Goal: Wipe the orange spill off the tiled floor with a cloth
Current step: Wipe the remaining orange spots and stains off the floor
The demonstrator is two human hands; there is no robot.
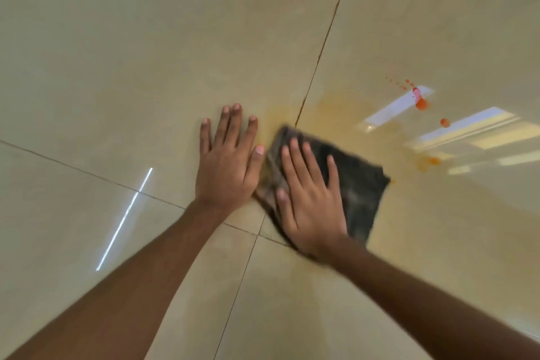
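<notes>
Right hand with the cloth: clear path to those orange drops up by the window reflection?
Probably yes. The right hand lies flat on the dark cloth, and only bare, smeared tile lies between it and the orange drops. It looks like a long stretch, though.

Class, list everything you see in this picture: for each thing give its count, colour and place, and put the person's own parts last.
Tiled floor: one, glossy beige, fills the view; dark grout lines cross near the hands.
Cloth: one, dark grey, folded flat on the floor right of centre.
Orange smear: one pale patch, beyond the cloth, across the grout line.
Orange drops: several, bright orange, far right of the cloth, with tiny specks above.
Light reflections: a few, white, on the right tiles; one thin streak at left.
Left hand: one, flat on bare floor beside the cloth.
Right hand: one, pressed flat on the cloth.
</notes>
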